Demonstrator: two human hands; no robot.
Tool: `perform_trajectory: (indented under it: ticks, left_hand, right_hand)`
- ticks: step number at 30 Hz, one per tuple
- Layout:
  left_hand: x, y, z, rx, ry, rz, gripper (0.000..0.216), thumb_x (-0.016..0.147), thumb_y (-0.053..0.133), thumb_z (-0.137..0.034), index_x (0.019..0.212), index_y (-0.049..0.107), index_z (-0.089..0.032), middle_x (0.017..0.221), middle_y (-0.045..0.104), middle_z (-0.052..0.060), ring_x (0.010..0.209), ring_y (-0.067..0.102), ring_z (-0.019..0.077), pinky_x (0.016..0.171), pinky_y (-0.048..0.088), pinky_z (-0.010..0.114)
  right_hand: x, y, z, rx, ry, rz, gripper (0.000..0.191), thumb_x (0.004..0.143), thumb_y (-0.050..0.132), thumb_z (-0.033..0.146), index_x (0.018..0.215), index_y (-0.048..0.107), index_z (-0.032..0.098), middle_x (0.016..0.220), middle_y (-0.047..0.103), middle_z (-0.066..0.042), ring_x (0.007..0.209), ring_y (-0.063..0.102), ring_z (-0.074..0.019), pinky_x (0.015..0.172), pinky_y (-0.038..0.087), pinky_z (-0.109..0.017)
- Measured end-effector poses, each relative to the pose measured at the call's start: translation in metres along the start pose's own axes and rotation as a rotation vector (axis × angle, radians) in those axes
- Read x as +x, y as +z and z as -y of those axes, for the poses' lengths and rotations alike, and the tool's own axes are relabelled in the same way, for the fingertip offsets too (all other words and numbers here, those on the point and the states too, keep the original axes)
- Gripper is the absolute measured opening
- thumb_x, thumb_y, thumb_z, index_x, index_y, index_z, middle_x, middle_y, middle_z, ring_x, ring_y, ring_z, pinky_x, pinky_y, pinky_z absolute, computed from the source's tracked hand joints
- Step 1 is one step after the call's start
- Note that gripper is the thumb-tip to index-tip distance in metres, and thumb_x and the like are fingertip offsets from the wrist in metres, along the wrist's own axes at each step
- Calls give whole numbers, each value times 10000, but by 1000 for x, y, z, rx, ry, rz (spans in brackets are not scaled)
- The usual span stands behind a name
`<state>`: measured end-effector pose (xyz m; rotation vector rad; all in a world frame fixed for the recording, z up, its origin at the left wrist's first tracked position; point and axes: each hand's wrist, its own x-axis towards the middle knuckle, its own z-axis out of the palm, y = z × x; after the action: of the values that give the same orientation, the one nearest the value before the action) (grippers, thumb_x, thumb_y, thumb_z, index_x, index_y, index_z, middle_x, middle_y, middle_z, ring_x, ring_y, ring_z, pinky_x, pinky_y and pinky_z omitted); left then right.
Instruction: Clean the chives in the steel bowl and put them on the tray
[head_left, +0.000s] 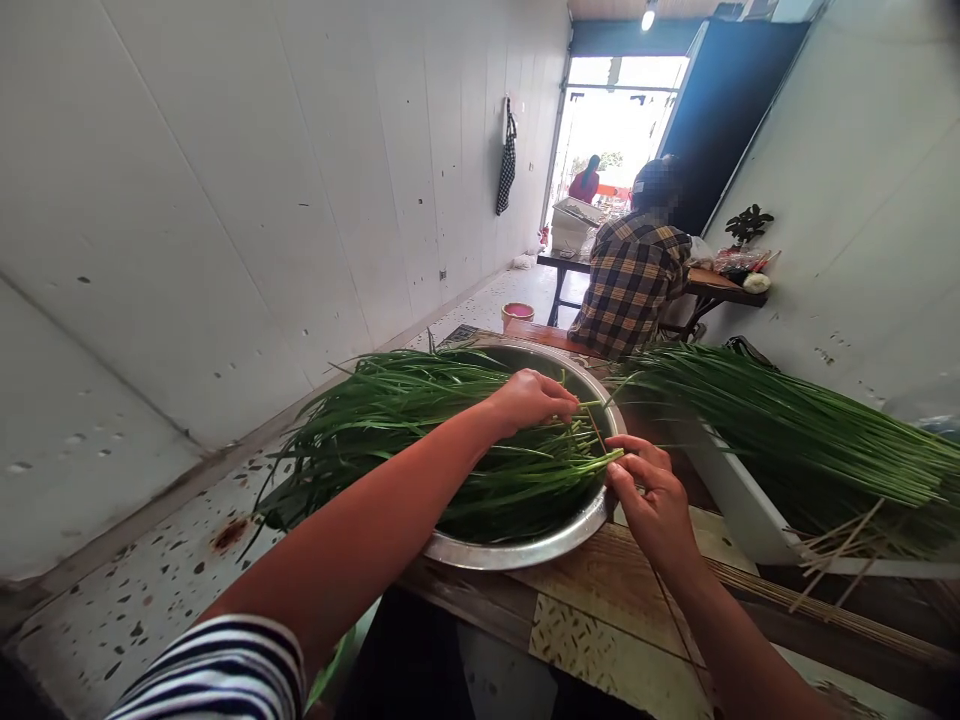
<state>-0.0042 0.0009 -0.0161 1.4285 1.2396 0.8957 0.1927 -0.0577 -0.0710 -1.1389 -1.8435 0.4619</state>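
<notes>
1. Our right hand [654, 500] pinches the cut ends of long, flat green chives [450, 440] at the metal bowl's [517, 552] right rim.
2. Our left hand [531, 400] closes on stalks piled inside the bowl.
3. Another chive bundle [795, 430] fills the white tray [742, 510] beyond.

The camera sits on my head. It looks forward and down, close over my table [600, 610], with the open door [611, 130] far ahead.
</notes>
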Motion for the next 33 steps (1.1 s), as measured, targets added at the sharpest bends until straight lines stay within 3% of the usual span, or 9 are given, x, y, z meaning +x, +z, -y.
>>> perform_trajectory:
  ticks: [10, 33]
  left_hand:
    - [1, 5, 2, -43, -8, -17, 171, 706, 657, -202, 819, 734, -101, 679, 682, 46, 470, 431, 50, 421, 307, 181]
    - [-1, 7, 0, -56, -1, -27, 151, 701, 665, -179, 801, 742, -96, 657, 684, 47, 490, 454, 53, 480, 385, 190]
  right_hand:
    - [0, -1, -1, -14, -22, -8, 254, 834, 503, 261, 614, 615, 202, 1041, 622, -89, 1026, 504, -249, 909, 374, -426]
    - [0, 0, 5, 16, 21, -26, 261, 814, 506, 250, 579, 613, 211, 1013, 636, -78, 1023, 511, -249, 905, 381, -401]
